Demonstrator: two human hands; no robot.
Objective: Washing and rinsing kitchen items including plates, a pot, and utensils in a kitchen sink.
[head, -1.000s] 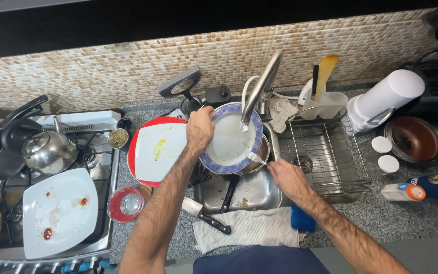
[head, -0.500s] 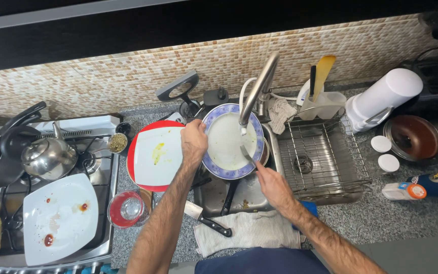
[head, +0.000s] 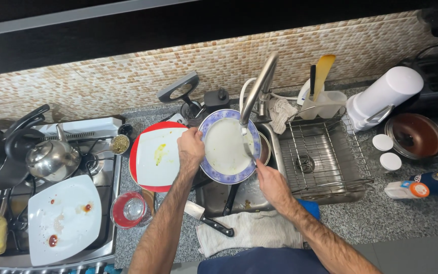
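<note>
Left hand (head: 191,148) is clamped on the left rim of the blue-rimmed plate (head: 227,147), tilted above the sink (head: 239,195) near its back edge. Right hand (head: 269,180), fingers together, touches the plate's right rim under the faucet (head: 259,86).

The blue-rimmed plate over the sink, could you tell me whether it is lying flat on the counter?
No, the left hand holds the blue-rimmed plate tilted above the sink, under the faucet.

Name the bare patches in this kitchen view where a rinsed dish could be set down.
Free: the wire drying rack right of the sink; the granite between rack and two white lids. Crowded: stove and sink.
</note>
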